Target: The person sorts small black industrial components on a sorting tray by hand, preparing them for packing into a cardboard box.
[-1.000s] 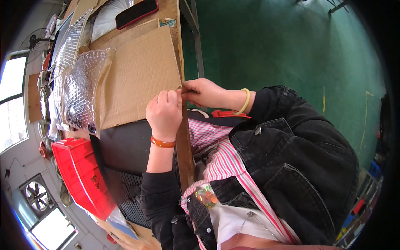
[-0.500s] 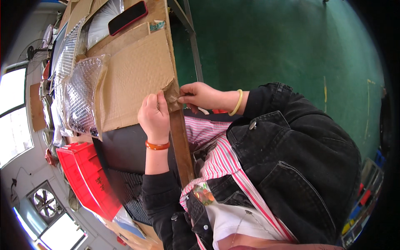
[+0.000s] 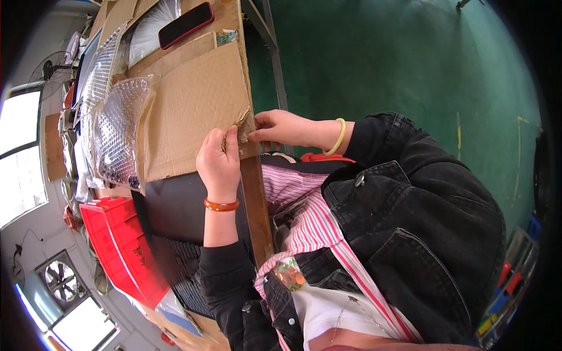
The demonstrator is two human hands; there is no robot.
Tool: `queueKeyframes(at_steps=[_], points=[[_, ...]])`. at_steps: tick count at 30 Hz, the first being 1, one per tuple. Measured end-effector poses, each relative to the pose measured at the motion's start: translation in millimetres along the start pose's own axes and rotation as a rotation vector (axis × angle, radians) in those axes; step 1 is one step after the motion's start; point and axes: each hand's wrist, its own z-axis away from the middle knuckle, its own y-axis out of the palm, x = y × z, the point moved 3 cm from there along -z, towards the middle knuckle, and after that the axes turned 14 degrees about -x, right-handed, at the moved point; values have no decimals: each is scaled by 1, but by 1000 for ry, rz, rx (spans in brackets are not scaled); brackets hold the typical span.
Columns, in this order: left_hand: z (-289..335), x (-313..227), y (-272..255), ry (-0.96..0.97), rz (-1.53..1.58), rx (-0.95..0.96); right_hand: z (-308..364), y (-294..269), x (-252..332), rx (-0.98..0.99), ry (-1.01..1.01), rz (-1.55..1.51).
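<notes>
A sheet of brown corrugated cardboard (image 3: pixel 190 105) lies on the wooden workbench, its near right corner torn and lifted. My left hand (image 3: pixel 219 164), with an orange-red bangle at the wrist, is closed on the cardboard's near edge, thumb uppermost. Just right of it, over the bench edge, my right hand (image 3: pixel 282 130) wears a pale yellow bangle. Its thumb and forefinger come together at the torn corner. What they pinch there is too small to make out. Against the cardboard's left side rests a clear bubble-wrap bag (image 3: pixel 120 128).
A dark phone in a red case (image 3: pixel 186 26) lies at the bench's far end. On the left stand a red plastic crate (image 3: pixel 120 245) and a black ribbed tray (image 3: pixel 181 263). The wooden bench edge (image 3: pixel 253 205) runs beside me, with a metal leg (image 3: pixel 278 76) over green floor.
The whole view has shifted slightly. My right fingertips have shifted a little at the torn corner, and more of the red thing behind my right wrist shows. My left hand keeps its hold.
</notes>
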Motion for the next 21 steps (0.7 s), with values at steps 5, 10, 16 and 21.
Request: queueKeyframes(at_steps=[5,10,16,21], points=[[0,-6,-3,-129,-52,100,-5,7,-9,-26,-28,-45],[2,-21,-5,213,-155,-56,-1,7,-9,-24,-49,-161],[11,-14,2,304,-300,32,5,3,2,3,-101,-172],[16,-18,9,343,-376,21,6,0,6,-52,-139,-158]])
